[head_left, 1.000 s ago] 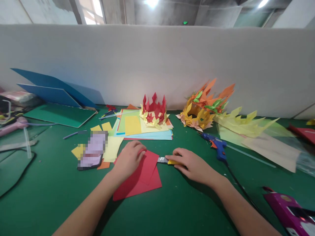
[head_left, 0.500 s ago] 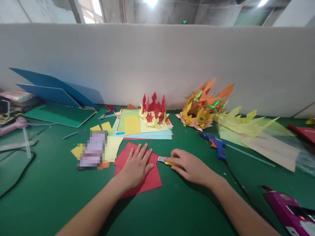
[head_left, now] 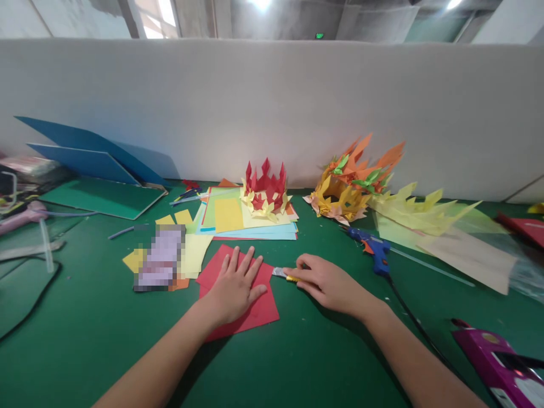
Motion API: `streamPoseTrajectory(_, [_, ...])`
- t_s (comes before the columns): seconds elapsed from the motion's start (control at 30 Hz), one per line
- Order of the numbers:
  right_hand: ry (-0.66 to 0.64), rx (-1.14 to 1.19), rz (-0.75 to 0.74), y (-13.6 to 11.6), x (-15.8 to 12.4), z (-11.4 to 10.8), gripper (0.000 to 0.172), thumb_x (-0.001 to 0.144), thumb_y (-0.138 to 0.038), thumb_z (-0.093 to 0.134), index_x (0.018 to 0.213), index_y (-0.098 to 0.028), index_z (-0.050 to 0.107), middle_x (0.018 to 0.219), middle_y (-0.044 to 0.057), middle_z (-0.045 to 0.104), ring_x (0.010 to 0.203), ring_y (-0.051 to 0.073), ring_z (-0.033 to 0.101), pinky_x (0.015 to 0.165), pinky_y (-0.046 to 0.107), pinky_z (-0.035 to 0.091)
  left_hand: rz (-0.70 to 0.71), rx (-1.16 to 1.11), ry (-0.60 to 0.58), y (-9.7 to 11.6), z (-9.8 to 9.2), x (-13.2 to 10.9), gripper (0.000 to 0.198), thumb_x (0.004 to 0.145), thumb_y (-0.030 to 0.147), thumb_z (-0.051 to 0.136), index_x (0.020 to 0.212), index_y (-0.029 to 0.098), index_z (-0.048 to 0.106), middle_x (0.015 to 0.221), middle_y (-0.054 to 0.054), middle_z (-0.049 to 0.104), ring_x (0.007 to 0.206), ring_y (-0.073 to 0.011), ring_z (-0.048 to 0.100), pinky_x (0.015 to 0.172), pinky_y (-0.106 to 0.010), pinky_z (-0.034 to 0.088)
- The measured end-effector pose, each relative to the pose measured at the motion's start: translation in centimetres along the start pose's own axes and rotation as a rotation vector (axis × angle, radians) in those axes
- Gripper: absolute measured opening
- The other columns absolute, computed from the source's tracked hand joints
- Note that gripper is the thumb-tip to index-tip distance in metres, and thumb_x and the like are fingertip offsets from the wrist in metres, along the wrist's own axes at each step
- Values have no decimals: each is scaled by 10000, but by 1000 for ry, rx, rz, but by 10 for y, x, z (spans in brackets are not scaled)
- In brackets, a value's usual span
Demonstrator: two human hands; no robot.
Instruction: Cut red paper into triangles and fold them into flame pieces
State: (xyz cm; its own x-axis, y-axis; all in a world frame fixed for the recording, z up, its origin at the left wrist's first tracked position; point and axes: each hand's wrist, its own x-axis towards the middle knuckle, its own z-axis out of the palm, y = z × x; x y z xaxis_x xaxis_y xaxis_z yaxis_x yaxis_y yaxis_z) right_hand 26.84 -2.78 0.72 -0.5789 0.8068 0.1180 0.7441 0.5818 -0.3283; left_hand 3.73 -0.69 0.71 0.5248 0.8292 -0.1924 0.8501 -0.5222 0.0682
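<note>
In the head view, a green table [head_left: 323, 362] meets a pale partition [head_left: 272, 102], with 2 bright lights [head_left: 454, 4] beyond it. On the table, the left hand [head_left: 236, 290], fingers spread, lies flat over red paper [head_left: 264, 310]; the right hand [head_left: 325, 282] pinches a yellow cutter [head_left: 279, 272] between its fingers, metal end at the paper's right corner.

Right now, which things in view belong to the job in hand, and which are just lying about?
In the job:
red paper, under the spread left hand
craft knife, held in the right hand

Apparently just lying about, untouched:
phone
blue glue gun
red-and-yellow paper crown
pink glue gun
</note>
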Motion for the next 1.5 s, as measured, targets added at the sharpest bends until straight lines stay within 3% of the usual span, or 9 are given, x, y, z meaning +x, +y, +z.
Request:
streamPoseTrajectory(0.37, [43, -20, -27, 12, 1, 2, 348, 913, -185, 418, 1220, -228, 576, 914, 89, 543, 799, 183, 511, 700, 300, 437, 16, 39, 32, -2, 6, 1, 630, 923, 529, 232, 1442, 174, 218, 1522, -91, 140, 1377, -394, 38, 1089, -534, 169])
streamPoseTrajectory(0.57, [58, -41, -48, 15, 2, 4, 337, 922, -197, 405, 1203, -217, 589, 918, 95, 544, 797, 184, 507, 698, 304, 434, -40, 36, 26, -3, 8, 3, 763, 904, 559, 242, 1417, -4, 211, 1499, -206, 95, 1383, -354, 68, 1113, -471, 158])
streamPoseTrajectory(0.8, [86, -75, -75, 16, 8, 7, 334, 922, -197, 408, 1207, -229, 579, 921, 89, 550, 818, 185, 506, 709, 295, 426, -30, 49, 54, -5, 12, 4, 764, 898, 568, 228, 1417, 7, 225, 1498, -209, 109, 1384, -348, 74, 1109, -471, 166])
streamPoseTrajectory(1.03, [89, -111, -85, 14, 14, 9, 338, 918, -187, 408, 1209, -201, 579, 921, 100, 558, 801, 187, 508, 697, 298, 426, -73, 56, 41, 0, 8, 3, 761, 884, 596, 243, 1426, 62, 237, 1504, -186, 135, 1363, -428, 45, 1077, -555, 162])
streamPoseTrajectory(1.2, [112, -118, -97, 12, 17, 12, 344, 917, -183, 400, 1210, -208, 580, 908, 101, 555, 789, 191, 506, 686, 303, 423, -68, 44, 54, -2, 10, 3, 774, 879, 604, 254, 1425, 56, 241, 1506, -191, 134, 1364, -429, 73, 1076, -542, 183])
streamPoseTrajectory(1.33, [86, -77, -99, 11, 13, 7, 342, 920, -206, 400, 1208, -198, 584, 905, 101, 556, 790, 191, 515, 687, 305, 426, -36, 18, 61, -3, 5, -1, 770, 874, 606, 282, 1419, 61, 268, 1501, -189, 164, 1369, -413, 86, 1080, -531, 192])
streamPoseTrajectory(1.5, [70, -31, -115, 10, 3, -1, 332, 922, -228, 393, 1177, -214, 606, 887, 90, 565, 772, 181, 514, 671, 293, 424, -6, -37, 61, -7, -3, -5, 745, 897, 576, 241, 1433, 59, 214, 1513, -175, 103, 1390, -319, 116, 1091, -433, 240])
